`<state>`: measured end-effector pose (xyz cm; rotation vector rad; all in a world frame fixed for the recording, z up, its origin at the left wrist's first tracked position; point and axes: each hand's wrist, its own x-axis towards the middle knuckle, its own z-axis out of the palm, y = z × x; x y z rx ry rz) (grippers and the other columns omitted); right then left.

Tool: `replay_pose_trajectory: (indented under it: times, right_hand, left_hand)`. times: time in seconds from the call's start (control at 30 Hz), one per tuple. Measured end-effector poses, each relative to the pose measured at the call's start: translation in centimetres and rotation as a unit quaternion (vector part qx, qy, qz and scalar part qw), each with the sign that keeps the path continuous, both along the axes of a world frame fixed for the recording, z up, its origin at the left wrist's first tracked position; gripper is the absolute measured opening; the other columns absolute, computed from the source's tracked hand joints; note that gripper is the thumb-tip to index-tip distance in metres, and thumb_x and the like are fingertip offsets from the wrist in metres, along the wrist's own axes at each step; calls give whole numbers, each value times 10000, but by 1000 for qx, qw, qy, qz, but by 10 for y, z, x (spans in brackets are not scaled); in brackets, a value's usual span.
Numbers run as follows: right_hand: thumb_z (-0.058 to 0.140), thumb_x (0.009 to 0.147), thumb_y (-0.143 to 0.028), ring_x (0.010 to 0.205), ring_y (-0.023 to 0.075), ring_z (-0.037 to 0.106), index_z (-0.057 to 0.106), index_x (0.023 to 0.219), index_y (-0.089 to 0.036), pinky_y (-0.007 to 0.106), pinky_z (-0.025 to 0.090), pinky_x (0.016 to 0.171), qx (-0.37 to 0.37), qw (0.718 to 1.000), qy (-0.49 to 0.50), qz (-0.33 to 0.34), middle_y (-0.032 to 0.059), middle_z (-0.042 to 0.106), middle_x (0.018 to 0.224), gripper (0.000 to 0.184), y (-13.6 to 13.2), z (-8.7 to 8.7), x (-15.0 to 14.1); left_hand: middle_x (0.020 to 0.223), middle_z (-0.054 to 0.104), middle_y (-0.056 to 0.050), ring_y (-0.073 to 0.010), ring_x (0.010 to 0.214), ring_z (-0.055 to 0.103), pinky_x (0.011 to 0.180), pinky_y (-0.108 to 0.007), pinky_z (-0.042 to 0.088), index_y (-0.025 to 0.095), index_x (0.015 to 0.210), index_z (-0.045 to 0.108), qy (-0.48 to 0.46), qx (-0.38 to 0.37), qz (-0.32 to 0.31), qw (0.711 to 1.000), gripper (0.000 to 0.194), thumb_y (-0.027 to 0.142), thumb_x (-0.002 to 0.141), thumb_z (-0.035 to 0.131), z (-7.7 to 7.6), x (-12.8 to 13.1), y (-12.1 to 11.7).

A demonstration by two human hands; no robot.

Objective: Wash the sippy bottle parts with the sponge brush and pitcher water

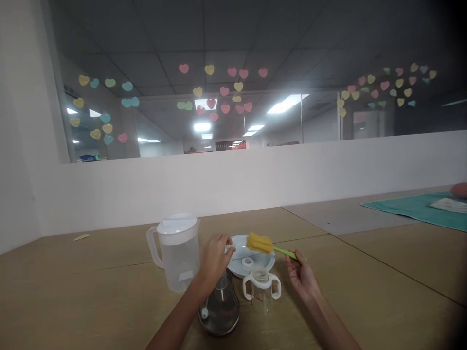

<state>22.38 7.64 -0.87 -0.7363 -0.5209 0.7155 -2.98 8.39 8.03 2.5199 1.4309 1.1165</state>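
My right hand (302,277) grips the green handle of a bottle brush (260,243) with a yellow sponge head, raised over the plate's right side. Fingertips of my left hand (217,255) are pinched on a small, pale, see-through piece (229,248) that I cannot make out. Between the hands is a white plate (269,265) with a white bottle collar (247,263) on it. In front of it stands an open, clear baby bottle (261,291) with two white handles. Below my left wrist sits a dark, rounded basin (221,316) with a small white piece at its left side.
A clear pitcher (178,262) with a white lid stands left of my left hand. A pale flat scrap (81,237) lies far left. A teal cloth (412,209) with a white item lies at the far right. A white wall with windows closes off the table's back.
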Motion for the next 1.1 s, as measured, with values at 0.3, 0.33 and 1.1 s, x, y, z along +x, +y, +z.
replay_pose_trajectory:
  times: [0.3, 0.33, 1.1]
  right_hand:
    - [744, 525, -495, 415, 141, 575, 564, 703, -154, 253, 487, 411, -57, 992, -32, -111, -27, 606, 531, 425, -11, 13, -6]
    - [734, 522, -525, 418, 145, 576, 564, 709, -154, 259, 482, 416, -55, 989, -50, -125, -25, 607, 534, 449, -12, 14, -8]
    - [812, 514, -388, 461, 131, 610, 648, 718, -137, 199, 531, 486, -49, 994, -70, 75, 24, 658, 529, 362, -10, 11, -27]
  left_hand:
    - [722, 684, -22, -188, 704, 624, 623, -238, 429, 194, 657, 669, 278, -175, -63, 942, 145, 78, 571, 658, -15, -15, 6]
    - [722, 689, -30, -190, 704, 630, 626, -238, 435, 188, 660, 679, 285, -179, -65, 939, 164, 57, 569, 642, -18, -14, 6]
    - [1067, 603, -61, -210, 996, 546, 854, -307, 403, 186, 1042, 531, 188, -90, -103, 973, 250, 312, 850, 431, -24, 0, 6]
